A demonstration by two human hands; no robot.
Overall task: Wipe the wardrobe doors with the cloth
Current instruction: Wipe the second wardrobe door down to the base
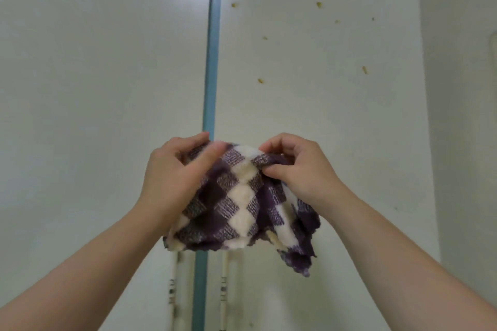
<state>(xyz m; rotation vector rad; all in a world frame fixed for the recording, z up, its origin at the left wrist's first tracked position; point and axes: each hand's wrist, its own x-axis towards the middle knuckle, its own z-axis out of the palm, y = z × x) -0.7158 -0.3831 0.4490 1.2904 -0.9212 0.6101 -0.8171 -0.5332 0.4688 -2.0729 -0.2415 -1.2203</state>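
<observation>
Far left: left wardrobe door (94,75), pale and glossy, with a soft patch of glare near the top and no visible dirt. Lower down, left hand (174,177), curled round the left side of the cloth, thumb blurred across the front fold. Below it, left door handle (174,290), a slim cream bar just beside the blue-grey centre strip (212,62) between the two doors.

In the middle, held up between both hands in front of that strip and above the handles: checked cloth (242,204), purple and cream, bunched, with a ragged corner hanging at lower right. Cannot tell whether touching the doors; seemingly held just clear of them. Just right of the strip, right door handle (223,290), matching the first. Then right hand (298,169), pinching the cloth's top edge between thumb and curled fingers.

Further right, right wardrobe door (309,121), dotted with small yellowish specks (364,70) over its upper half, all well above the cloth. At the far right, a plain pale wall (462,88).

Progress, as a judgement: hardly begun on the right door, with specks all over it; probably at the stage of gathering the cloth into a pad. Left to do: lifting the cloth to the specks, rubbing them off, then passing over the left door.

Writing: only a few dark marks on both handles, too blurred to read; no label visible on the cloth.
</observation>
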